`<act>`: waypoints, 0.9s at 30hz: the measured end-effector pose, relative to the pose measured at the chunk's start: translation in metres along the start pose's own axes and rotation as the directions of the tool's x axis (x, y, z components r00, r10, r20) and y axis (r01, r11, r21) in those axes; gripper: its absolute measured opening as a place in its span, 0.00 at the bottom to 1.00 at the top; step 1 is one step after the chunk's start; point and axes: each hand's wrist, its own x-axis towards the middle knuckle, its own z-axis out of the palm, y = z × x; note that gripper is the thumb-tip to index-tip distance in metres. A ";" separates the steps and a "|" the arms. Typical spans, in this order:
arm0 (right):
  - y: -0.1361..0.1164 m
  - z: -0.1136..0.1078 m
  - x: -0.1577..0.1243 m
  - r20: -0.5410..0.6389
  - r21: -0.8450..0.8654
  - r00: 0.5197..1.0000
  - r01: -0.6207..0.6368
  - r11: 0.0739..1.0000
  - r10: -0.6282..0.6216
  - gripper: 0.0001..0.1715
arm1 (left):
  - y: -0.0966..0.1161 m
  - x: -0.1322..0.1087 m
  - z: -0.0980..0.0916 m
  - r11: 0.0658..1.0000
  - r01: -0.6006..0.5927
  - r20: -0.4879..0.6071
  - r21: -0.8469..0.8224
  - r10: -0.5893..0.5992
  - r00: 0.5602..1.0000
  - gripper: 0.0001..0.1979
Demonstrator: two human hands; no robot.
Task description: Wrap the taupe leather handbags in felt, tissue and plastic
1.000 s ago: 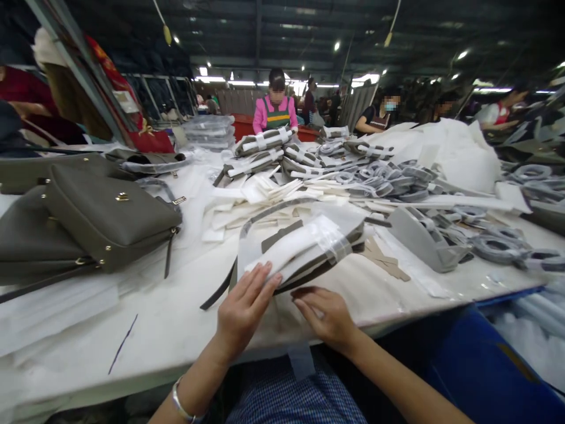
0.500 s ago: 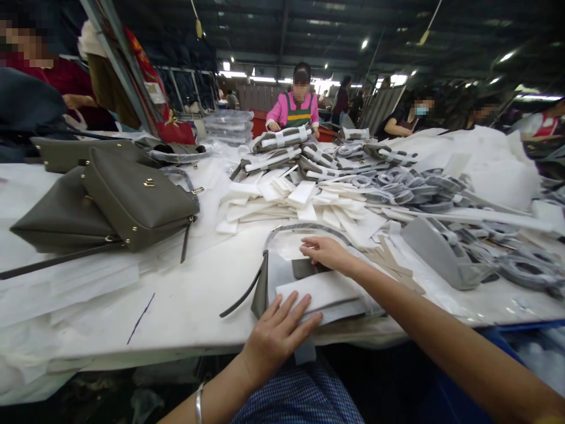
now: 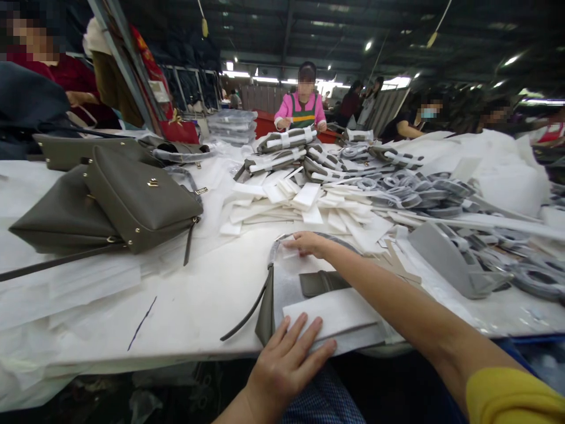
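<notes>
A dark olive handbag [image 3: 263, 318] lies on its back at the near table edge, its front covered with thin translucent sheeting and a strip of white foam [image 3: 338, 309]. My left hand [image 3: 289, 362] rests open on the foam's lower left, fingers spread. At the top of the bag, the wrapped handle [image 3: 335, 238] arches away from me. My right hand [image 3: 309, 242] is at the handle's left side, fingers curled together. A pale see-through bit shows below the fingertips; what they grip is unclear. A dark flap [image 3: 322, 282] shows between the hands.
Olive handbags [image 3: 141, 200] are stacked at the left. Beyond my hands lie a pile of white foam strips [image 3: 291, 203] and grey wrapped handles [image 3: 406, 185]. A grey bag piece [image 3: 459, 259] stands to the right. A co-worker in pink [image 3: 302, 109] is across the table.
My right hand has moved left and away from me, from over the flap to the handle's left side. My left hand stays on the foam. The view has shifted slightly.
</notes>
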 end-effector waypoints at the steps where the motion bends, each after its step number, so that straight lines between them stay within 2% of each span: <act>1: -0.001 -0.003 -0.008 0.026 0.071 0.999 0.033 0.997 -0.035 0.19 | 0.000 0.000 0.000 1.000 0.001 0.011 -0.004 -0.001 1.000 0.18; 5: -0.008 -0.006 -0.044 0.044 0.296 0.980 0.171 0.940 -0.192 0.26 | -0.001 -0.002 -0.002 1.000 0.001 0.074 -0.010 0.000 0.997 0.19; 9: -0.014 0.000 -0.076 -0.013 0.370 0.943 0.314 0.874 -0.333 0.27 | -0.005 -0.001 -0.003 1.000 -0.005 0.113 -0.029 0.008 0.994 0.20; 12: -0.009 0.006 -0.096 -0.028 0.258 0.887 0.451 0.854 -0.460 0.19 | -0.011 0.002 -0.002 0.999 -0.016 0.155 -0.038 0.022 0.988 0.21; 16: 0.007 0.011 -0.124 -0.026 -0.015 0.795 0.606 0.796 -0.606 0.11 | -0.017 0.007 0.002 0.998 -0.018 0.127 -0.056 0.025 0.992 0.20; 20: 0.024 0.016 -0.150 0.063 -0.211 0.674 0.730 0.650 -0.736 0.14 | -0.018 0.013 0.003 0.991 0.047 0.104 -0.129 -0.034 0.994 0.17; 23: 0.032 0.023 -0.162 0.103 -0.259 0.637 0.759 0.597 -0.764 0.17 | -0.016 0.013 0.005 0.979 0.072 0.056 -0.193 -0.062 0.997 0.11; 27: 0.040 0.031 -0.171 0.060 -0.279 0.575 0.794 0.540 -0.816 0.16 | -0.015 0.009 0.008 0.973 0.073 0.043 -0.220 -0.065 0.997 0.10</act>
